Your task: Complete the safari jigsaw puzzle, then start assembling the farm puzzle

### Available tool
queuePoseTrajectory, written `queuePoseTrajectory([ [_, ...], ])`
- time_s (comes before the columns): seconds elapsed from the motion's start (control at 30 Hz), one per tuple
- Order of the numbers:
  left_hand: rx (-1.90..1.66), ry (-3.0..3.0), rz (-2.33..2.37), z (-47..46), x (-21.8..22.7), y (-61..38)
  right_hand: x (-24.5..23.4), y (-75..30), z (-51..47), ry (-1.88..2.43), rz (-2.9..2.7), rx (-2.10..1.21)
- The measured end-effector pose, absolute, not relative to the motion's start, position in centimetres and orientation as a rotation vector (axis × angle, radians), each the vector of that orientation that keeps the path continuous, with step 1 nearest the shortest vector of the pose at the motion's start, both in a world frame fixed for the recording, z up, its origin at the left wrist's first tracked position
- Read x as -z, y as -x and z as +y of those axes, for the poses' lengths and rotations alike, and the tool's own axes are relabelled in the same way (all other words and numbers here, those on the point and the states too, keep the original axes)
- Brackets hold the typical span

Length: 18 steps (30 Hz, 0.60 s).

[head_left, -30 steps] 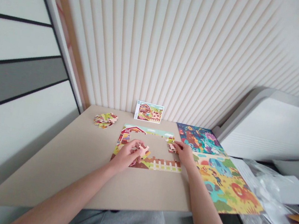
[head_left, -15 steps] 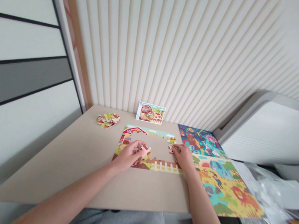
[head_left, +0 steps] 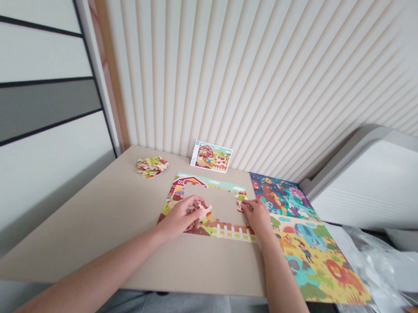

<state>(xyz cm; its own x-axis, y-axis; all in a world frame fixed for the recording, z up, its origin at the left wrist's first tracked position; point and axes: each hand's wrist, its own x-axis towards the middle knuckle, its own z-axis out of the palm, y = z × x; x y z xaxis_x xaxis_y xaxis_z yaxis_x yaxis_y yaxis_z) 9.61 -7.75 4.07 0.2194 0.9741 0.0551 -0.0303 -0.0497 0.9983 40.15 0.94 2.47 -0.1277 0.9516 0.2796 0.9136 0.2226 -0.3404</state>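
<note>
On the table lies a farm jigsaw puzzle (head_left: pixel 227 231), its border joined into a frame around bare tabletop. My left hand (head_left: pixel 183 216) is closed on several puzzle pieces (head_left: pixel 204 208), held over the lower left of the frame. At the right side of the frame, my right hand (head_left: pixel 256 215) pinches a small puzzle piece (head_left: pixel 240 206) with cow-like brown and cream patches. That piece sits at the inner right edge, below the green border pieces; whether it is joined there I cannot tell.
A heap of loose puzzle pieces (head_left: pixel 151 167) lies at the back left. The picture card (head_left: pixel 211 157) leans against the ribbed wall. To the right are a dark forest puzzle (head_left: pixel 285 196) and a yellow animal puzzle (head_left: pixel 319 262), reaching the table's right edge.
Both hands have hardly moved. The right hand keeps its pinch on the piece at the right edge, and the view has shifted very slightly.
</note>
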Motion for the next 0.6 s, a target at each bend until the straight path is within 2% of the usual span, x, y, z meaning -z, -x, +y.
queuePoseTrajectory([
  [0.6, -1.077, -1.335, 1.002, -7.68, -3.78, -9.57, -2.58, -40.03, 1.28, 1.737, -2.114, -0.084],
])
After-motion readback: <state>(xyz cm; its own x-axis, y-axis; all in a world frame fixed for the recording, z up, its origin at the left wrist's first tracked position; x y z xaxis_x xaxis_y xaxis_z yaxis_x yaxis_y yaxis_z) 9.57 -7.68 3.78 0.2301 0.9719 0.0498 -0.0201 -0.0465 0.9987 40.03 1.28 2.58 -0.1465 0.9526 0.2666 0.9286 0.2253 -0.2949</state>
